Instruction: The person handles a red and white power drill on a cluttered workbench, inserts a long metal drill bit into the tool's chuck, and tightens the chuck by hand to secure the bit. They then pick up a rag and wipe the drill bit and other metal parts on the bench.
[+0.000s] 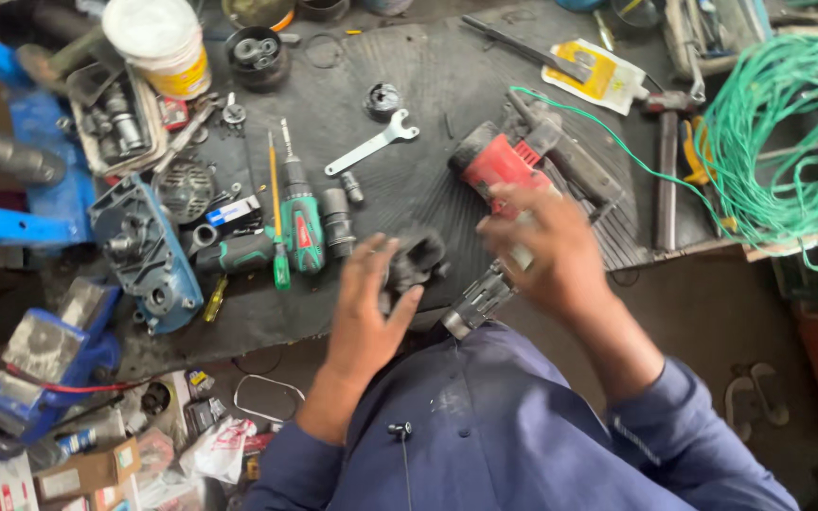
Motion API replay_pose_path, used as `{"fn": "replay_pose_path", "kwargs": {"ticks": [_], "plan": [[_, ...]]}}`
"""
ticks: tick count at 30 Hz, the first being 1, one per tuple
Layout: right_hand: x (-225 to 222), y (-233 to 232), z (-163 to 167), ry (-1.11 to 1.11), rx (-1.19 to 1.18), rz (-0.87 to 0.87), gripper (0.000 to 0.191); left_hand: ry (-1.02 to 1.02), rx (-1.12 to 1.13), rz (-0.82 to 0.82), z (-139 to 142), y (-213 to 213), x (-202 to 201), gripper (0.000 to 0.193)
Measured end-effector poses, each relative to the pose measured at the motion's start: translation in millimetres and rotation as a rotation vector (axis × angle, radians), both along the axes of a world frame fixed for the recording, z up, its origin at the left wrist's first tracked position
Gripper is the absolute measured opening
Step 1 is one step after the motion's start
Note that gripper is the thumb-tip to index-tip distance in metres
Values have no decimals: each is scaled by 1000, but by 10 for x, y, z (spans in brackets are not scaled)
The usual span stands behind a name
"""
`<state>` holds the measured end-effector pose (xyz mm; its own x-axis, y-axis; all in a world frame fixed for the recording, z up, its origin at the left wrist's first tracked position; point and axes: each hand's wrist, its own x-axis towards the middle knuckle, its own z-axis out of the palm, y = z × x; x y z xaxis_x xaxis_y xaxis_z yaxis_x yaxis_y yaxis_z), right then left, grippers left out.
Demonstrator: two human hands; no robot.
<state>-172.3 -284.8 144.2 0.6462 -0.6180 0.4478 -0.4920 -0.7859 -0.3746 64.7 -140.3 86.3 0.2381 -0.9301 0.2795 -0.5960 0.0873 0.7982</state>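
Black plastic housing part (416,262) sits against the open left hand (368,308) near the bench's front edge (267,326). The right hand (546,248) covers the red power tool (499,163); its grip cannot be told. The tool looks mid-disassembly, so fitting calls for steady alignment.

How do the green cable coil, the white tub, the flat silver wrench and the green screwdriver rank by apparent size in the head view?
1. green cable coil
2. white tub
3. green screwdriver and flat silver wrench: similar length, unranked.

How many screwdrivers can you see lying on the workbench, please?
2: an orange-shafted screwdriver with a green handle beside the green cordless drill, and a small yellow-handled screwdriver near the bench's front edge. Others may be hidden in the clutter.
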Motion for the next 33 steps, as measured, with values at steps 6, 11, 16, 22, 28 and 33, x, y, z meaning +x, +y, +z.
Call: {"fn": "replay_pose_path", "kwargs": {"ticks": [6, 11, 16, 22, 28, 33], "plan": [[-567, -957, -182, 35, 269, -487, 34, -473, 2, -80, -149, -241, -384, 68], [-732, -1458, -537, 216, 398, -366, 66, -547, 313, 56, -120, -478, -416, 51], [-894, -1652, -865, 256, 525, -422, 63, -421, 49, 192, 39, -901, -489, 29], [-1374, -1370, -980, -14, 554, -556, 55, -593, 32, 135, 347, -1056, -1001, 55], [-1868, -926, -1005, -148, 673, -672, 63, -589, 289, -150, 23, -981, -1641, 71], [-2145, -897, -1162, -206, 737, -608, 72, -962, 89, 0, -5, -1315, -1632, 54]]}}
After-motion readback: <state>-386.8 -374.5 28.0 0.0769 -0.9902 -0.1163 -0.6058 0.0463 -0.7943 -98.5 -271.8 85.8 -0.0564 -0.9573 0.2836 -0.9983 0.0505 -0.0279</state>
